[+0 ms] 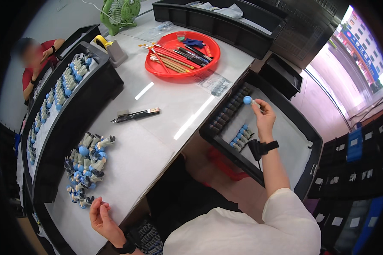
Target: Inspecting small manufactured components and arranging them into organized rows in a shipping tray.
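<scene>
My right hand [265, 119] is closed in a pinch on a small figurine [247, 100] with a blue round head and a pale body. It holds the figurine above a black tray [315, 144] to my right. In that tray lies a short row of similar blue-and-grey figurines [241, 137], beside rows of dark pieces [230, 111]. My left hand [103, 219] is at the near table edge, its fingers loosely curled and apart, with nothing visible in them. Just beyond its fingertips, a loose pile of blue-and-grey figurines [86, 163] covers part of the table.
A long black bin [78, 112] at the left holds rows of figurines. A brush-like tool [136, 115] lies mid-table. Farther back are a red tray [151, 70] of brushes and pens, a tape dispenser [115, 51], a green fan [120, 16] and another person [34, 63].
</scene>
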`<state>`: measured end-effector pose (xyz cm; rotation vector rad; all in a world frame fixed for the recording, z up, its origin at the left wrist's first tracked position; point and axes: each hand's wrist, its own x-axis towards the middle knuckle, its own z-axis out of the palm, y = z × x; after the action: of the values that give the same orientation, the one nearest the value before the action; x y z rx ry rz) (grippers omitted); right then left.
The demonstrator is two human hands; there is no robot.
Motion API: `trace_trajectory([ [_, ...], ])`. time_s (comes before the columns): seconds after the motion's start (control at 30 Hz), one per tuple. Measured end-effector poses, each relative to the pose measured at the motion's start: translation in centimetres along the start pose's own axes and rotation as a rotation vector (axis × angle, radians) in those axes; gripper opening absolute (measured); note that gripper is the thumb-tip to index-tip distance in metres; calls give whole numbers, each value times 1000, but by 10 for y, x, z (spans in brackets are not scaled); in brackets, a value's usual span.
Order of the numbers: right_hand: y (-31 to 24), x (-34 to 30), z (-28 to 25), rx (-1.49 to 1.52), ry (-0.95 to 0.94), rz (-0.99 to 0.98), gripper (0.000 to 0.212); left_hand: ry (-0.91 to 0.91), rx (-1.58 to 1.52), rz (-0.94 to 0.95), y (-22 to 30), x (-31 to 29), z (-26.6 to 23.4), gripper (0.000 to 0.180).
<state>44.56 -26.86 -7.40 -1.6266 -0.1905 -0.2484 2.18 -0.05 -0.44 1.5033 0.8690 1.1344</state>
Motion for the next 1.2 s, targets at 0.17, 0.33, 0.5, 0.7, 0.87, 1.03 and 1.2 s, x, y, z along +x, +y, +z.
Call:
trace_trajectory([
  [0.17, 123, 25, -62, -266, 14, 323, 27, 10, 76, -5, 0, 1, 2, 19],
  [0.33, 171, 19, -73, -364, -124, 391, 26, 41, 81, -36, 0, 0, 2, 18],
  [0.5, 176, 16, -72, -667, -184, 267, 25, 69, 64, -58, 3, 1, 6, 18],
  [0.7, 193, 28, -82, -871, -322, 5, 20, 34, 78, -75, 8, 0, 6, 15],
  [0.87, 212, 47, -89, -789, -483, 121, 23, -220, 178, 16, 34, 4, -4, 13],
  [1.03, 167, 53, -54, -671, -224, -28, 45, -192, 493, 136, 74, 42, -56, 14],
  [1.2, 10, -20, 35, -5, -402, 59, 30, -152, 749, -179, 72, 98, -87, 28],
])
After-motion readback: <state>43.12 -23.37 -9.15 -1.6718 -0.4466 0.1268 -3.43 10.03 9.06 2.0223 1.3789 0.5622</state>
